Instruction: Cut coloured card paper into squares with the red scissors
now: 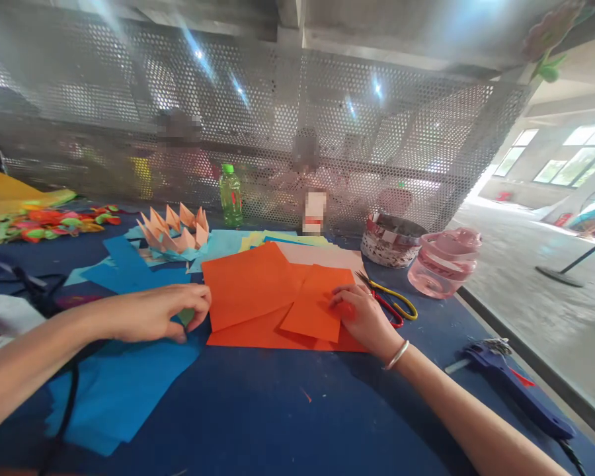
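My right hand point(364, 317), with a silver bangle at the wrist, has its bent fingers on the right edge of a small orange paper piece point(310, 311). That piece lies over larger orange paper sheets point(248, 284) on the dark blue table. My left hand point(186, 311) hovers at the left edge of the orange sheets, fingers curled with a gap to the thumb. A small greenish patch shows through that gap; I cannot tell what it is. Below this hand lie blue paper sheets point(123, 396). Scissors point(389, 301) with red and yellow handles rest just beyond my right hand.
A glue gun point(518, 390) and a pink bottle point(443, 264) stand or lie at right, beside a round container point(394, 241). Behind are a folded peach paper ring point(176, 231), a green bottle point(231, 198) and a perforated screen point(258, 106). A black cable point(72, 403) crosses the left side.
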The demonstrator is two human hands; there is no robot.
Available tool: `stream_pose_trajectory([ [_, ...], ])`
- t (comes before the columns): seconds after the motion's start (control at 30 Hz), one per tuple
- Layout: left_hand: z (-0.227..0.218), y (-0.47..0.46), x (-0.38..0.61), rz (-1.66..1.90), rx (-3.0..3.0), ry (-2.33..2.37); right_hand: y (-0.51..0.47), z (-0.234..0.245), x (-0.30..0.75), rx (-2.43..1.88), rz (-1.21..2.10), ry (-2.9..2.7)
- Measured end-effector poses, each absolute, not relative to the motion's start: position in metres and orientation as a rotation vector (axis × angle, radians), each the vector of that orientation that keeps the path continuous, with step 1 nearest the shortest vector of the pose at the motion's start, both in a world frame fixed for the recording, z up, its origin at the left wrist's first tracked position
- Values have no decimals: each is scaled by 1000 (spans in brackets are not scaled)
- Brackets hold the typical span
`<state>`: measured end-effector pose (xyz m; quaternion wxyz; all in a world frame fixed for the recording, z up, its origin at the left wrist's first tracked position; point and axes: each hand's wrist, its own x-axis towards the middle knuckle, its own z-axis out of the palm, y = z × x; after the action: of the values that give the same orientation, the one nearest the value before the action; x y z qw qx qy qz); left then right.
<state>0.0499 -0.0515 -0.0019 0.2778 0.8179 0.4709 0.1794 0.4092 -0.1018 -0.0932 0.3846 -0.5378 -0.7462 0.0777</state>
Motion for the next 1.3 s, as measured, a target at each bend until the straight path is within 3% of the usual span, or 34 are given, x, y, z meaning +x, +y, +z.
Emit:
stream_pose_trajectory([
  [0.07,9,-40,43,212,2236,1157,-102,-93,409,-1358,174,-1921],
  [0.17,28,-23,45,483,2070,1257,-103,-90,408,-1340,131,-1937],
  [0.27,33,-19,75,683,1501,1065,-105,-85,405,-1303,68,-1923],
  [0.47,-10,-28,154,555,1225,893,-116,-74,400,-1169,-120,-1864],
  [0.67,-32,-30,168,461,1198,835,-122,-71,394,-1102,-214,-1825],
  [0.83,-35,-37,172,515,1245,847,-123,-71,384,-1142,10,-1734],
  [1.07,-43,-35,175,758,1318,875,-114,-76,384,-1457,636,-1180],
  [1.3,-47,-48,181,702,1432,855,-122,-70,373,-1264,1198,-1165],
])
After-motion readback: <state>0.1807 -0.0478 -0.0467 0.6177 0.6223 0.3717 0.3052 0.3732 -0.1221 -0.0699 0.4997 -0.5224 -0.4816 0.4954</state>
